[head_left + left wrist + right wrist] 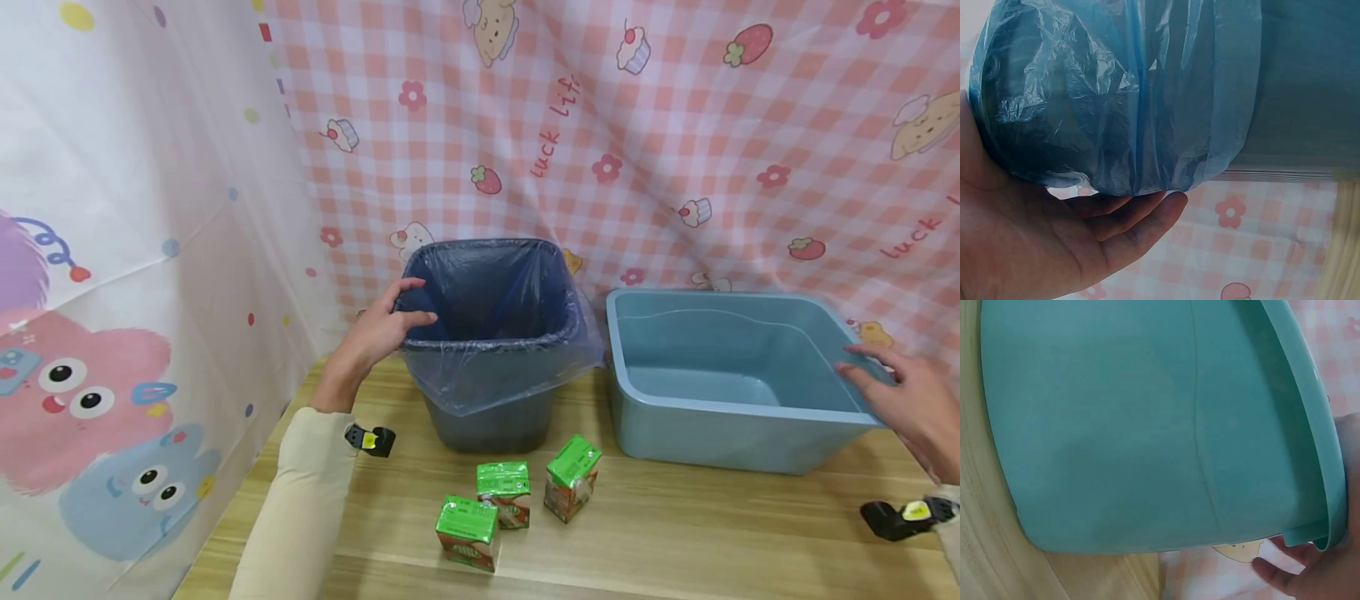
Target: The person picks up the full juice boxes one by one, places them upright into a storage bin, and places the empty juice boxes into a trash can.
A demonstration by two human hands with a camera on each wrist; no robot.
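My left hand (382, 325) is at the left rim of a dark trash can (487, 425), its thumb reaching over the edge. In the left wrist view, its fingers (1141, 234) lie along the outside, against the clear plastic bag (1147, 94) lining the can. At the right end of a blue-green plastic tub (712, 433), my right hand (915, 392) holds the rim. The right wrist view shows fingers (1279, 575) below the tub's lip; the thumb is hidden there. Three green-topped drink cartons, a front one (468, 532), a middle one (504, 493) and a right one (572, 477), stand before the can.
Can, tub and cartons stand on a wooden table (645, 533). A pink checked cloth (480, 108) hangs behind them. On the left hangs a white curtain (187, 317) with cartoon figures. The can and tub stand side by side, with bag plastic between them.
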